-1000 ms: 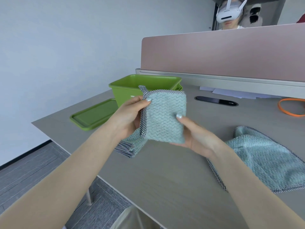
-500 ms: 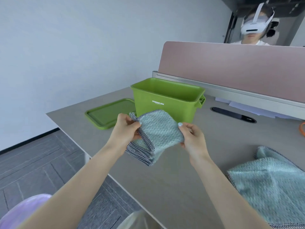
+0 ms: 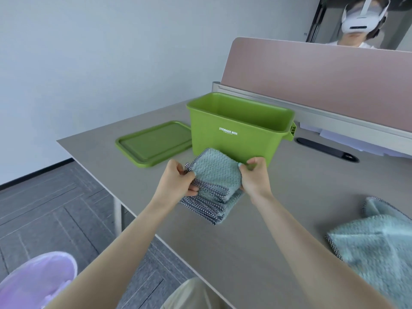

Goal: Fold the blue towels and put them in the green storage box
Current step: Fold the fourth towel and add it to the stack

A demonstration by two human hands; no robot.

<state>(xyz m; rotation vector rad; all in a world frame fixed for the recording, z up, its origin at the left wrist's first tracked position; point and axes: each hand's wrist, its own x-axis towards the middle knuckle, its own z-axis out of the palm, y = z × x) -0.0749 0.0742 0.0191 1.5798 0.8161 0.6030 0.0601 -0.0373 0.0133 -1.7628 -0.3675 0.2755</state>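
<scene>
A folded blue towel (image 3: 215,172) is pinched between the left hand (image 3: 178,180) and the right hand (image 3: 254,175). The green storage box (image 3: 236,130) is seen just behind the hands.

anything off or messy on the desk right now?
Nothing damaged or spilled. The second towel lies rumpled and unfolded at the desk's right edge. The lid sits off the storage box, expected for loading. The folded towel is held in both hands.

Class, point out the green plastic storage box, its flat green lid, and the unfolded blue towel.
green plastic storage box (image 3: 234,139), head view, front wall.
flat green lid (image 3: 153,142), head view, centre panel.
unfolded blue towel (image 3: 374,246), head view, middle.
</scene>
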